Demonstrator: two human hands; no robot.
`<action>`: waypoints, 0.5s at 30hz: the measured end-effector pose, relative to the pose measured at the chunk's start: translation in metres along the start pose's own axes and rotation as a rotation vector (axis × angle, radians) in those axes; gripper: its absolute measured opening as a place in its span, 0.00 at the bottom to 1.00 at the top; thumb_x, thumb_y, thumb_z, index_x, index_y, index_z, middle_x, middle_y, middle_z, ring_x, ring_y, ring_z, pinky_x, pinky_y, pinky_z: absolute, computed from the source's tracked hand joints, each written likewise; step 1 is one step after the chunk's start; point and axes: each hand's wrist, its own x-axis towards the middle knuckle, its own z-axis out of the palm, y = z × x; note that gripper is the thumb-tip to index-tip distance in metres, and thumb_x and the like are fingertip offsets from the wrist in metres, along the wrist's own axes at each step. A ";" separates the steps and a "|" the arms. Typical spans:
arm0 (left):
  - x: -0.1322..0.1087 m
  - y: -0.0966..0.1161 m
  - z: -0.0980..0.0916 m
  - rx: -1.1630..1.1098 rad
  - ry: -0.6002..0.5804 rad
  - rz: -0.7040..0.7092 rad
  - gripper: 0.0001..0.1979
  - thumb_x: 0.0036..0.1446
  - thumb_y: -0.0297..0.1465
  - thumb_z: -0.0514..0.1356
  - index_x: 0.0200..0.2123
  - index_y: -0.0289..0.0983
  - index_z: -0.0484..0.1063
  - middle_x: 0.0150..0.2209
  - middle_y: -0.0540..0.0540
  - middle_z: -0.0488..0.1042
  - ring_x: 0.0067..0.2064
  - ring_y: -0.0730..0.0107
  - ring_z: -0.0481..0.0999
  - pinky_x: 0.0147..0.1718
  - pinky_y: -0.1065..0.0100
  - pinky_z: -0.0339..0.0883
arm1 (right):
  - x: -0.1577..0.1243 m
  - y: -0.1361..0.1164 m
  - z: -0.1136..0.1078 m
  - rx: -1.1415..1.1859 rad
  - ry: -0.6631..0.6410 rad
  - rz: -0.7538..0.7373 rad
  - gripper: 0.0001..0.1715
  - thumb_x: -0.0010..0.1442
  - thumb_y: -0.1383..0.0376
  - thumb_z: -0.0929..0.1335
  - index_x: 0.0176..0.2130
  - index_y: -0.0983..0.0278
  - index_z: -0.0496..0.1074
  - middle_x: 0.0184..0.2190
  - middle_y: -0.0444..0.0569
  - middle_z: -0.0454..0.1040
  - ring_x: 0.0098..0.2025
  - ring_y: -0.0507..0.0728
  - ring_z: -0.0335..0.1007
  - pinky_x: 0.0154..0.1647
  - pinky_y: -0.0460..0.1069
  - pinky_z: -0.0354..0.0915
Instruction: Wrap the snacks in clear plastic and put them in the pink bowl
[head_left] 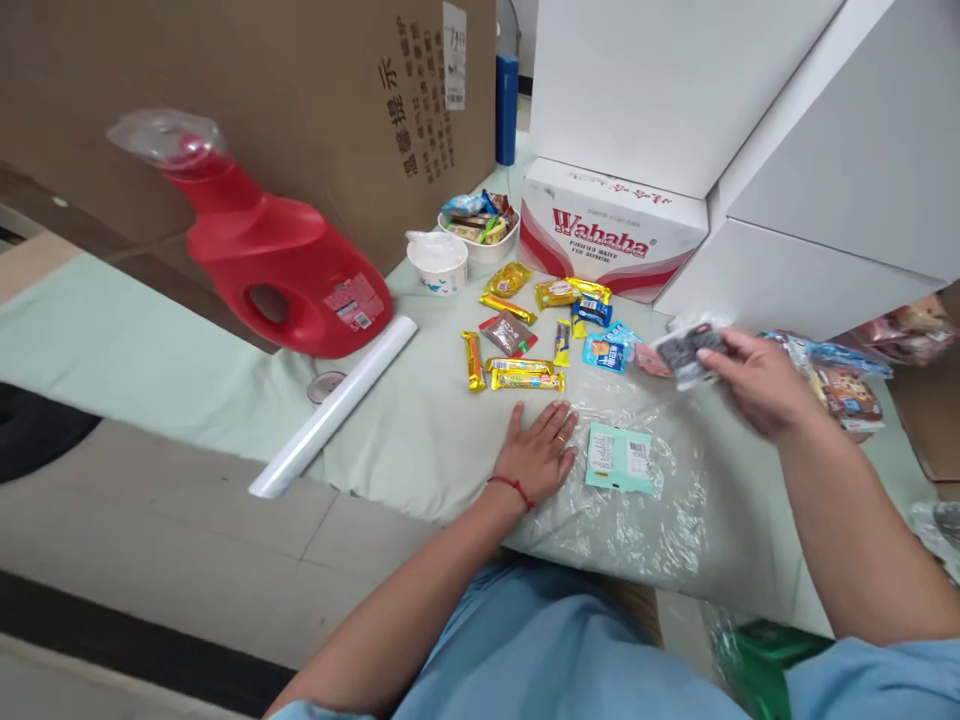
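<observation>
My right hand (757, 378) pinches a clear snack packet with dark contents (684, 354), raised a little over the right side of the table. Flat on the cloth, fingers spread, rests my left hand (536, 450), beside the edge of a clear plastic sheet (667, 535). A mint-green packet (619, 458) lies on that sheet between my hands. Beyond my left hand are several yellow-wrapped bars (527, 381), a brown packet (509, 333) and a yellow round packet (508, 279). Blue-and-white packets (607, 350) and a pink packet (651, 360) lie close to the held one.
A red detergent jug (300, 270) and a white roll (337, 405) are at left. Behind the snacks stand a white paper tub (437, 264), a bowl of snacks (491, 248) and a Wahaba carton (611, 225). More snack bags (847, 390) lie at right.
</observation>
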 end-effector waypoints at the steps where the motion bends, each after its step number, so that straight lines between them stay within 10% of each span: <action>1: 0.000 0.000 0.000 -0.001 -0.003 0.000 0.28 0.72 0.43 0.41 0.72 0.46 0.53 0.74 0.47 0.53 0.74 0.61 0.51 0.71 0.36 0.31 | -0.013 -0.004 0.002 0.016 -0.149 -0.015 0.23 0.62 0.52 0.70 0.52 0.60 0.78 0.45 0.50 0.82 0.44 0.60 0.78 0.49 0.56 0.73; 3: -0.001 0.000 0.000 0.005 0.000 -0.004 0.28 0.72 0.43 0.42 0.72 0.46 0.53 0.74 0.47 0.53 0.74 0.61 0.51 0.71 0.36 0.30 | -0.038 -0.014 0.011 -0.031 -0.282 -0.082 0.20 0.63 0.56 0.70 0.51 0.60 0.79 0.47 0.48 0.82 0.47 0.61 0.79 0.53 0.57 0.72; 9: 0.000 -0.001 0.001 0.009 0.012 0.010 0.28 0.72 0.41 0.43 0.72 0.44 0.53 0.74 0.46 0.51 0.74 0.61 0.52 0.71 0.38 0.25 | -0.113 -0.032 0.070 -0.311 -0.032 -0.414 0.22 0.68 0.69 0.64 0.58 0.59 0.75 0.58 0.54 0.76 0.60 0.61 0.70 0.63 0.60 0.65; 15: 0.001 0.001 0.002 0.003 0.026 0.010 0.28 0.72 0.40 0.44 0.72 0.45 0.52 0.74 0.45 0.52 0.74 0.60 0.53 0.71 0.39 0.23 | -0.152 -0.024 0.097 -0.434 -0.287 -0.375 0.29 0.67 0.53 0.69 0.65 0.54 0.68 0.66 0.55 0.68 0.69 0.67 0.58 0.69 0.70 0.53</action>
